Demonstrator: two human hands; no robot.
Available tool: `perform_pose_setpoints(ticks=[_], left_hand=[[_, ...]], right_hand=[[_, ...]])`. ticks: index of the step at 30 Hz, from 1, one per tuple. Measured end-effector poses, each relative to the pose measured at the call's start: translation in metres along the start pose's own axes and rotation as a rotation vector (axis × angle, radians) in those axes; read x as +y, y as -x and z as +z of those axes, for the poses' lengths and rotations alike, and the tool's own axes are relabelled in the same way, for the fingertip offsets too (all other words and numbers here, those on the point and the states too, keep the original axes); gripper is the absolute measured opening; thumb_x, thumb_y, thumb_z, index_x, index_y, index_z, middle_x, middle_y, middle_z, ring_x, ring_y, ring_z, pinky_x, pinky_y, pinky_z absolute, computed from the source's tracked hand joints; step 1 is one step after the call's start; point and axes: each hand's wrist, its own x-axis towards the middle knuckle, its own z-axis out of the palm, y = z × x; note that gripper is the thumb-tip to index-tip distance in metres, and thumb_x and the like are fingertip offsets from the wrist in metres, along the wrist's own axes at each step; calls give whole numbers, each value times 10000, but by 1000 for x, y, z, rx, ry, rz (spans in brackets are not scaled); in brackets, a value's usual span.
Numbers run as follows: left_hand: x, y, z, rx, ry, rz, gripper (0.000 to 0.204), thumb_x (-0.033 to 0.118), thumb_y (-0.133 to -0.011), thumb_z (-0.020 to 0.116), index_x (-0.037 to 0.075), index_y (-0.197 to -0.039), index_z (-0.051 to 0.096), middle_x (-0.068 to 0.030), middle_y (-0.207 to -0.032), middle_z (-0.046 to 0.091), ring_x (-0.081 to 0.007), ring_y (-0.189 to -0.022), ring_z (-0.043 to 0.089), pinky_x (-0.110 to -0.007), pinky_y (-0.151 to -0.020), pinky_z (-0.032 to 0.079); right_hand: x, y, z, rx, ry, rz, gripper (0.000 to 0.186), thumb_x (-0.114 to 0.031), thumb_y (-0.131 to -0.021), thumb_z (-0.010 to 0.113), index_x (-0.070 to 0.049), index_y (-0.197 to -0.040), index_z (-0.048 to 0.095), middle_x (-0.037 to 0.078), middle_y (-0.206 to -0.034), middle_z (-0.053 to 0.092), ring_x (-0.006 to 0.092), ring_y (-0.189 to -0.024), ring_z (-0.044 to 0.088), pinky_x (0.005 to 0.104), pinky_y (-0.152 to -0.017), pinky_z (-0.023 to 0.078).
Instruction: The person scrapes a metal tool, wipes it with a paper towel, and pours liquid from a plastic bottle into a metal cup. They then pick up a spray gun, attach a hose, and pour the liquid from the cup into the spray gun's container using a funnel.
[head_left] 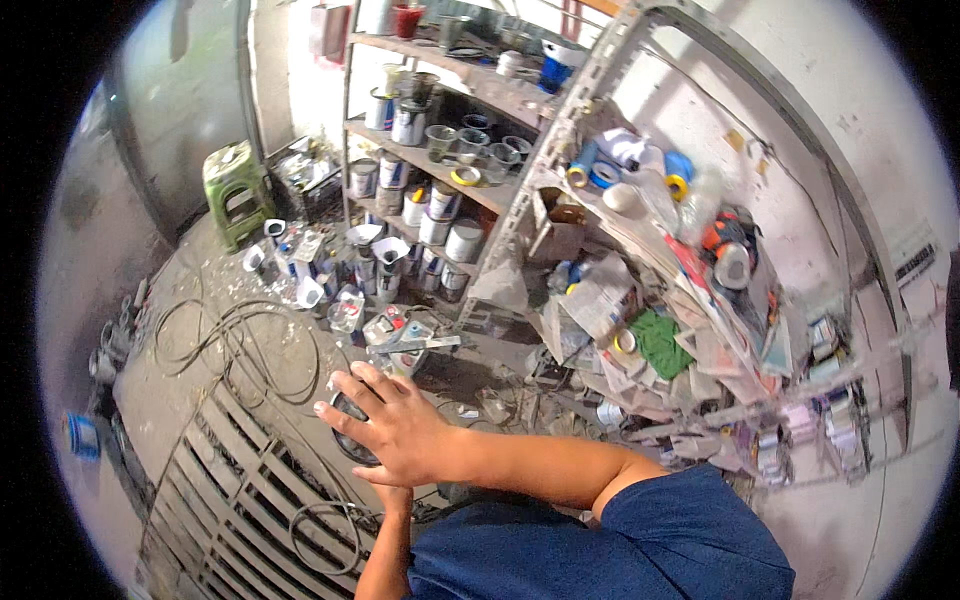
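Observation:
My right hand (392, 420) reaches across from the right, its fingers spread and stretched out over a round, dark object (352, 432). Only part of that object's curved rim shows between and beside the fingers, so its kind cannot be made out. Below the right hand, my left hand (393, 490) comes up from the lower edge. Most of it lies hidden behind the right palm, and its fingers do not show. Both hands are close together, in front of my dark blue shirt.
A metal shelf (435, 155) holds cans and cups. Tape rolls and papers crowd the rack (640, 225) at right. Cups and cans stand on the floor near a green stool (236, 195). A coiled hose (235, 345) lies beside a floor grating (235, 480).

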Motion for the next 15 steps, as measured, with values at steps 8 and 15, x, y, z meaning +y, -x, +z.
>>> perform_pose_setpoints(ticks=[8,15], left_hand=[[23,37,11,-377,-298,-204,331,207,-807,669,-21,-1037,603,-139,-936,674,-203,-864,618,-361,-729,485],[-18,47,-34,-764,-663,-114,500,258,-799,663,9,-1211,527,-229,-1123,589,-356,-1059,576,-424,-889,461]], right_hand=[[0,77,2,-79,110,167,929,-395,-585,772,-153,-1383,364,200,-1374,315,384,-1210,320,499,-855,404],[8,127,21,-96,87,217,869,-387,-596,776,-160,-1348,405,183,-1369,346,394,-1216,360,523,-956,373]])
